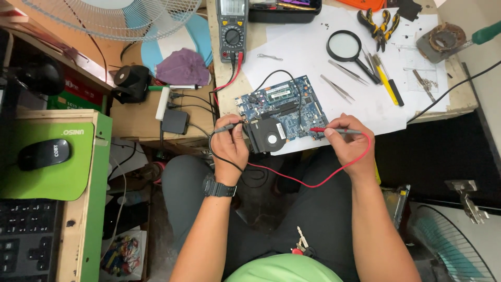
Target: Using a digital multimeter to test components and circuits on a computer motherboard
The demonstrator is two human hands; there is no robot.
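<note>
A blue circuit board (286, 104) with a black fan (269, 137) lies on white paper (313, 57) at the near edge of a wooden table. My left hand (229, 146) pinches a black probe (229, 127), its tip at the board's left edge near the fan. My right hand (348, 142) grips a red probe (326, 130), its tip touching the board's lower right part. Red and black leads run up to a multimeter (232, 28) at the table's far side.
A magnifying glass (345, 47), tweezers (336, 87), screwdrivers (389, 83) and pliers (378, 23) lie right of the board. At left stands a desk with a black mouse (44, 153) on a green pad and a keyboard (26, 240). Fans stand at top left and bottom right.
</note>
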